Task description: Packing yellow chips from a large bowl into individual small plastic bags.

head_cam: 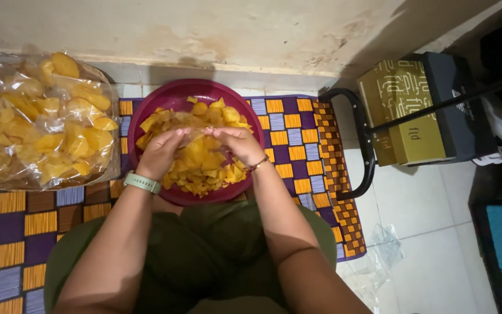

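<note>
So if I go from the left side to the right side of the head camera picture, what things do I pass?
Big clear bag of yellow chips → left hand → right hand, both over the purple bowl of chips → black chair leg → gold patterned box.

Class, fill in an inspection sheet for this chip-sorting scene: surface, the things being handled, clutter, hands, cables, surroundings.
Surface: patterned purple and orange mat on a tiled floor.
Things handled: round maroon bowl heaped with yellow chips; both hands gather what looks like a small clear bag of chips above it.
Clutter: big clear bag of chips left of the bowl; crumpled clear plastic on the floor.
Hands: left hand, wristband on; right hand, bracelet on; fingers curled over the chips.
Cables: nothing seen.
Surroundings: stained wall; olive box on a black frame at right.
</note>
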